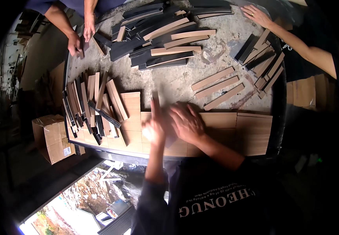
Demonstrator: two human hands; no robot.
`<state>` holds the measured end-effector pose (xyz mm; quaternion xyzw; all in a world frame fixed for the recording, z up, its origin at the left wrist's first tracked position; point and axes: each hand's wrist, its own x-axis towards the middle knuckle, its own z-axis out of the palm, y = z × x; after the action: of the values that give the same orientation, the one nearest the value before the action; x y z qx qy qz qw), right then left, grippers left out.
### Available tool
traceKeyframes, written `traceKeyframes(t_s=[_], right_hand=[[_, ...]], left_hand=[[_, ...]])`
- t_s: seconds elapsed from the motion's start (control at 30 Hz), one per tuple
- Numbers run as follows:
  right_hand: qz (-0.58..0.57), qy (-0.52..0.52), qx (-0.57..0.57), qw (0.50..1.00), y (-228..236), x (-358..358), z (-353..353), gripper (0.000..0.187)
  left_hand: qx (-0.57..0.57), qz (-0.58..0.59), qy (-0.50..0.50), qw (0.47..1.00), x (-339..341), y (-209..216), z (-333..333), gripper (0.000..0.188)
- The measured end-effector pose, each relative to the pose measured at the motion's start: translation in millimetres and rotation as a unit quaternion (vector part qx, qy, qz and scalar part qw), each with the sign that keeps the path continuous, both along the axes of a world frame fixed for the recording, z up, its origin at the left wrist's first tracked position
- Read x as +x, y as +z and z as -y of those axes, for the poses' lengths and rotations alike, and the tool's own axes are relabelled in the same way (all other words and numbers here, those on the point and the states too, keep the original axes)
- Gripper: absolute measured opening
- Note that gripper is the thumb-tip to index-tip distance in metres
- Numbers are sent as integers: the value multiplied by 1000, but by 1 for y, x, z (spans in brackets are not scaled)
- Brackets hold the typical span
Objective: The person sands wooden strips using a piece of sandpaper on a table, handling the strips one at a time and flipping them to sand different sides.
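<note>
The left hand (153, 127) is over the boards (255, 135) near the middle of the bench's near edge. It is blurred, but its fingers seem to pinch a narrow wood strip (155, 101) that points toward the far edge of the bench (173, 81). The right hand (186, 122) is just beside it, palm down, with its fingers stretched out and a little apart; whether anything lies under its palm I cannot tell. The boards lie flat along the near edge, reaching close to the right corner. At the near left corner, a loose heap of strips (116, 100), light and black, lies partly on top of them. Three light strips (217, 87) lie side by side right of the middle. A big pile of black and light pieces (128, 51) spreads along the far edge, and a smaller pile (266, 66) sits by the right edge. At the far left corner, a co-worker's two hands (74, 44) hold a piece; another co-worker's hand (256, 16) rests at the far right corner.
</note>
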<state>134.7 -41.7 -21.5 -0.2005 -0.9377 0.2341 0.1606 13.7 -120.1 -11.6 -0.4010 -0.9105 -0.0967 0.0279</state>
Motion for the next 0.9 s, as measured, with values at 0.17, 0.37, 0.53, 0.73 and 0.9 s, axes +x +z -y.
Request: traceKeyframes(t_s=[0.17,0.37,0.53,0.73,0.9], right_hand=[[23,17,5,1000,11,-2,-3,44],[20,-2,13,1000,-2,4,-2,41],[-22,7,22,999,8,1,4,42],[-40,9,32,999,9,-1,-3,42],[-68,16,19,997,14,0,-3,44]], left_hand=[[19,-12,20,1000,-27,-6,21,48],[132,-3,-41,990,32,18,7,54],[186,158,108,964,-76,1,-27,44],[565,773,-74,278,3,92,10,51],[580,779,-125,203,29,109,22,74]])
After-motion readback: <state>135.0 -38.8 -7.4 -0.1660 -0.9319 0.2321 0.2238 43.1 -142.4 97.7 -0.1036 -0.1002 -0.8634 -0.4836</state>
